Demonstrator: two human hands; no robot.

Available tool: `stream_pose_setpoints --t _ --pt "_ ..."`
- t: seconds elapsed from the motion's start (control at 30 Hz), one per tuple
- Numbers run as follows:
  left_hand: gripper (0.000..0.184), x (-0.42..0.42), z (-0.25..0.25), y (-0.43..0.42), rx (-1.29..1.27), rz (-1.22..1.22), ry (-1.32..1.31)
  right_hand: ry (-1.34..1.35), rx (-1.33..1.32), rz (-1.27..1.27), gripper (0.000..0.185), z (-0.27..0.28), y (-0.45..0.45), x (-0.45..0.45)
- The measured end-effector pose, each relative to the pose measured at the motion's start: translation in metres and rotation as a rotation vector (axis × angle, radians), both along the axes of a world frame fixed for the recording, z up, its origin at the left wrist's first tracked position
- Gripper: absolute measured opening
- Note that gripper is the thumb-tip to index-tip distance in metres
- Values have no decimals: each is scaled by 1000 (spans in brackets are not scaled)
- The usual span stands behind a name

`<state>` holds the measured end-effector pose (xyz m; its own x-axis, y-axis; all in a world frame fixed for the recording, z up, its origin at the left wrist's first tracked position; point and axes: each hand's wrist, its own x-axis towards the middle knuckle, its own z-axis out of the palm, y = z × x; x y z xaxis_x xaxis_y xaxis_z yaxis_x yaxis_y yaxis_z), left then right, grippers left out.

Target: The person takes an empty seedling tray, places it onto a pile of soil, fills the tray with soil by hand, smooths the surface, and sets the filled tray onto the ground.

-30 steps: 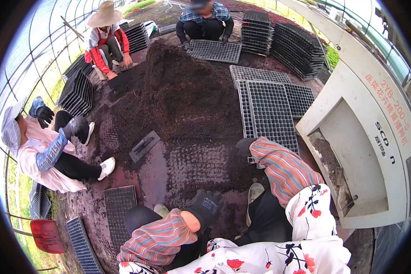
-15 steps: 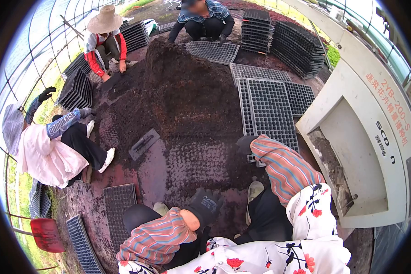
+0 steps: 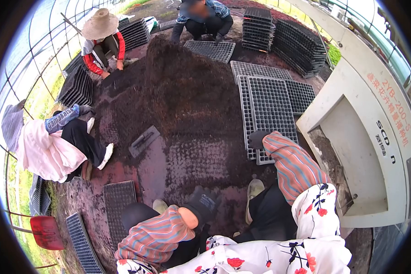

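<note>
My right hand (image 3: 259,139), in a dark glove, is at the left edge of a black seedling tray (image 3: 275,109) near its close end, with its fingers closed over the rim. That tray lies on top of another tray, slightly offset. My left hand (image 3: 204,204), also in a dark glove, hangs low in front of my knees above the soil-dusted ground, holding nothing I can see, with its fingers loosely apart. A flat trowel (image 3: 144,141) lies on the ground beside a large heap of dark soil (image 3: 192,91).
A filled tray (image 3: 118,208) lies at the left, with an unfilled tray (image 3: 84,242) and a red shovel blade (image 3: 47,233) farther out. Three co-workers crouch or sit around the heap. Tray stacks (image 3: 299,48) stand behind. A white machine (image 3: 365,137) borders the right.
My right hand has moved up and right from the trays' near end onto the top tray's left edge. My left hand has hardly moved. The left co-worker's raised hand has come down.
</note>
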<state>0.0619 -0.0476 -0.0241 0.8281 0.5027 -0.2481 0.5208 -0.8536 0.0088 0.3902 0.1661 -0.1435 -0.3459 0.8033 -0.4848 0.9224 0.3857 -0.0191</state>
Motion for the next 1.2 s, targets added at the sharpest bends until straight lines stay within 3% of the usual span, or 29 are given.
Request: stream_pose_setpoints --t 0.37,0.57,0.67,0.73,0.83,1.0,1.1,1.2 --pt "39 -2 5 2 -123 10 60 25 65 -176 37 22 -8 33" --pt "40 -9 -6 -2 -80 18 44 -22 39 -262 37 56 -34 36" --pt "29 -10 -8 -5 42 25 -15 20 110 -230 36 25 -30 51" --pt "29 -10 -4 -4 42 5 -39 9 68 -243 34 47 -38 28" --pt "42 -5 3 -3 -76 59 84 -63 68 -226 36 51 -37 21" --pt "39 -4 9 -5 -74 55 87 14 153 -224 39 55 -40 15" --pt "39 -3 19 -2 -110 56 120 50 70 -283 67 65 -40 -4" --pt "39 -5 18 -4 -117 50 106 138 77 -296 75 79 -43 -23"
